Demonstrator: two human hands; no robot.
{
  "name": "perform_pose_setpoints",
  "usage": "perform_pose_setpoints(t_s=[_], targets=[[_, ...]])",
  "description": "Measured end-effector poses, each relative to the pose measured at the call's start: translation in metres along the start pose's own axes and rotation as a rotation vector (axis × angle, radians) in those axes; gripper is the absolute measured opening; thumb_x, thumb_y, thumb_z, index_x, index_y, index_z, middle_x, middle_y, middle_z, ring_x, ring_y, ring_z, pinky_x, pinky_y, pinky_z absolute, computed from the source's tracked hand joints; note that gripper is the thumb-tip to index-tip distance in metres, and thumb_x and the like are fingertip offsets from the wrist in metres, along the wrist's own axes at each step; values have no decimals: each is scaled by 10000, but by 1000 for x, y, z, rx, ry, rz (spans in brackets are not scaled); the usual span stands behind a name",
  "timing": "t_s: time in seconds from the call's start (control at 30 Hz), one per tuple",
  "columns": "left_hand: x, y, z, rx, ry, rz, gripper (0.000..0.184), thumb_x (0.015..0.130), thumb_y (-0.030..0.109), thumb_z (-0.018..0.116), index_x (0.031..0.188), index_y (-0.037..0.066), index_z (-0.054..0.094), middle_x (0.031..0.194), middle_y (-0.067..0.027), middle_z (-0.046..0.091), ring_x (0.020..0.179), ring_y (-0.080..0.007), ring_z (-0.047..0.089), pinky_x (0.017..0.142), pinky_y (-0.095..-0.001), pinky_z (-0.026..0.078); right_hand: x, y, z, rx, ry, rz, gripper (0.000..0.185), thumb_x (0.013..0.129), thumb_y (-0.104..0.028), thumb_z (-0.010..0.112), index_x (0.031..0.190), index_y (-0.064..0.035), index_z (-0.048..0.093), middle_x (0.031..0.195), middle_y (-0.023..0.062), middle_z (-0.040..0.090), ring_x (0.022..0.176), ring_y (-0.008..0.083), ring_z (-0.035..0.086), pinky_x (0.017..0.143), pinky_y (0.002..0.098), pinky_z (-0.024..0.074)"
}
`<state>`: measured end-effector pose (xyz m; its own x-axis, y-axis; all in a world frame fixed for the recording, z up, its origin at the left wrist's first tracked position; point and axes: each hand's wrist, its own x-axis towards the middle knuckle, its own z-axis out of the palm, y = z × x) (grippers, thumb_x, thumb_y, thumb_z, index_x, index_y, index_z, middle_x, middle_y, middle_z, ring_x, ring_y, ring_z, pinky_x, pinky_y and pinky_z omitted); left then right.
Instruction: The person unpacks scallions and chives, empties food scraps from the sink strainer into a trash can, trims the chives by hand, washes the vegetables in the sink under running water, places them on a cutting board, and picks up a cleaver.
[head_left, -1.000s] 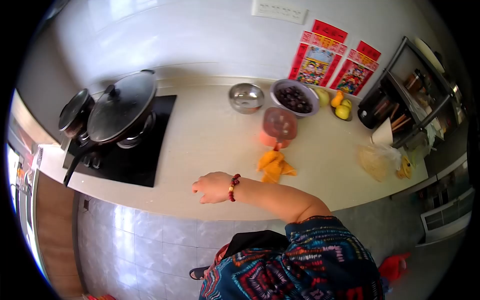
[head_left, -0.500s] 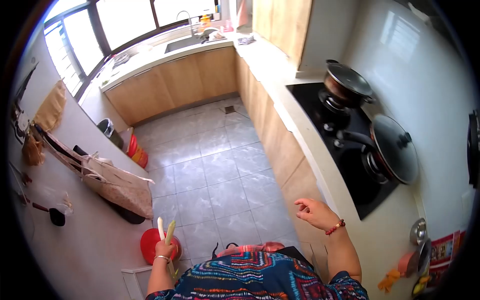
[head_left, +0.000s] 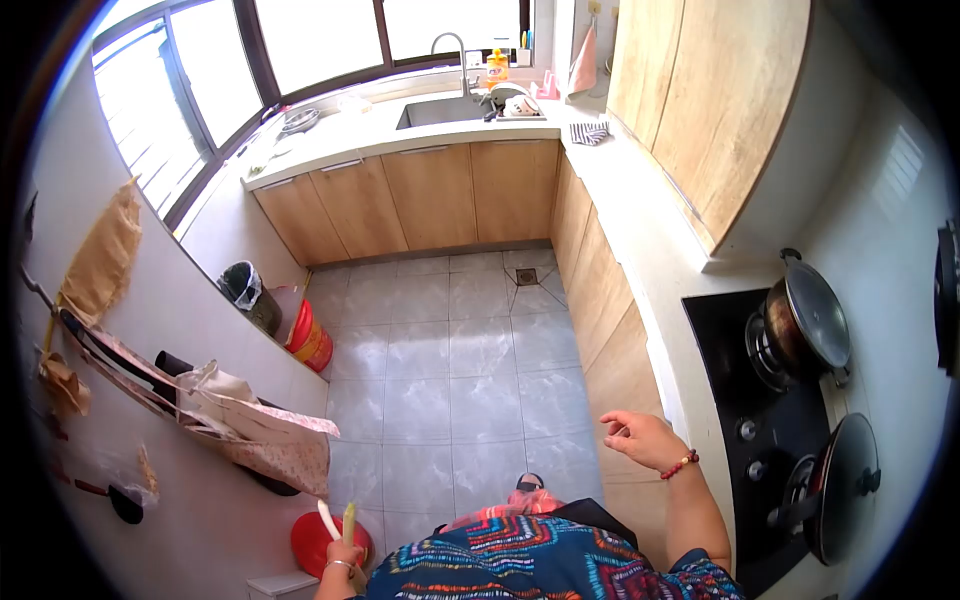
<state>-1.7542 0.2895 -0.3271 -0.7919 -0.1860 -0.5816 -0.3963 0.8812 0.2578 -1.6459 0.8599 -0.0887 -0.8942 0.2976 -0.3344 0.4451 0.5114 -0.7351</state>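
Note:
My left hand [head_left: 344, 556], low at the left, is closed around two slim stalks that look like scallions: a white stalk [head_left: 327, 519] and a pale green stalk [head_left: 348, 524]. Their upper ends stick up out of the fist; the lower ends are hidden. Behind them is a round red object [head_left: 308, 545], perhaps a stool or lid. My right hand [head_left: 645, 441] hangs in the air beside the counter edge, fingers loosely bent and apart, with nothing in it. A red bead bracelet [head_left: 680, 464] is on that wrist.
A black cooktop [head_left: 715, 330] on the right carries a lidded pot [head_left: 800, 325] and a lidded pan [head_left: 845, 490]. The sink [head_left: 440, 112] is at the back. Along the left wall are a bin [head_left: 250, 298], a red bucket [head_left: 312, 338] and a hanging apron [head_left: 265, 435]. Tiled floor [head_left: 415, 400] lies ahead.
My view has moved forward and tilted, so the sink and cabinets look nearer and the cooktop sits further right and lower. A foot now shows. Both hands keep their hold and shape.

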Motion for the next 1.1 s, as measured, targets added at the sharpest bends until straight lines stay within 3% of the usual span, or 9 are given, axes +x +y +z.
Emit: perform_pose_setpoints(t_s=[0.17, 0.33, 0.57, 0.67, 0.73, 0.8, 0.87, 1.03, 1.1], targets=[[-5, 29, -18, -91, 17, -239, 271, 587, 207, 724, 741, 2, 636, 657, -107, 620, 617, -201, 613, 574, -314, 489, 128, -51, -43, -81, -152, -192, 316, 774, -204, 574, 1041, -37, 542, 870, 109, 593, 792, 229, 570, 702, 304, 456], [49, 65, -28, -187, 7, -287, 260, 597, 229, 723, 723, 14, 648, 627, -97, 616, 566, -185, 602, 528, -300, 476, 242, -104, -33, -49, -265, -336, 318, 788, -196, 557, 1071, -55, 523, 887, 109, 594, 815, 225, 566, 716, 303, 451], [246, 193, -103, -304, -59, -48, 192, 624, 129, 704, 710, -21, 621, 579, -91, 592, 457, -171, 567, 410, -307, 446, 370, -146, -37, -29, -198, -241, 318, 784, -179, 569, 1066, -39, 525, 890, 97, 584, 805, 200, 564, 715, 289, 451], [299, 318, -188, -115, 32, 159, 265, 626, 257, 666, 720, 11, 635, 574, -95, 598, 527, -198, 601, 535, -321, 482, 410, -157, -52, 115, -116, -117, 304, 781, -144, 568, 1064, -39, 529, 875, 66, 572, 784, 151, 553, 693, 262, 451], [347, 387, -226, -39, 174, 332, 295, 629, 284, 676, 735, 15, 620, 651, -153, 594, 627, -279, 596, 591, -348, 473, 431, -161, -62, 238, -59, -36, 290, 778, -103, 563, 1059, -37, 533, 857, 26, 553, 760, 83, 525, 664, 215, 441], [362, 469, -265, -216, 276, 468, 275, 639, 241, 687, 741, 0, 604, 655, -153, 580, 632, -277, 588, 588, -357, 460, 454, -163, -74, 255, -43, -10, 289, 777, -101, 566, 1057, -38, 535, 856, 24, 552, 753, 82, 521, 666, 214, 439], [403, 527, -273, -727, 185, 623, 118, 713, 82, 645, 688, 58, 532, 558, 18, 498, 494, -79, 495, 467, -223, 416, 482, -158, -91, 262, -32, 5, 287, 776, -99, 569, 1055, -39, 536, 855, 22, 551, 747, 82, 518, 667, 212, 438], [397, 687, -315, -1344, 60, 991, 223, 795, 149, 612, 647, 74, 464, 638, -10, 479, 550, -104, 497, 514, -253, 450, 577, -152, -154, 363, 68, -75, 270, 780, -83, 569, 1045, -35, 541, 848, 15, 548, 743, 74, 508, 672, 216, 436], [393, 740, -328, -1507, 17, 961, 228, 809, 149, 592, 644, 73, 454, 669, -23, 478, 564, -111, 489, 521, -270, 449, 624, -149, -181, 434, 24, -77, 262, 787, -84, 565, 1042, -31, 540, 843, 12, 550, 748, 70, 510, 675, 211, 436]])
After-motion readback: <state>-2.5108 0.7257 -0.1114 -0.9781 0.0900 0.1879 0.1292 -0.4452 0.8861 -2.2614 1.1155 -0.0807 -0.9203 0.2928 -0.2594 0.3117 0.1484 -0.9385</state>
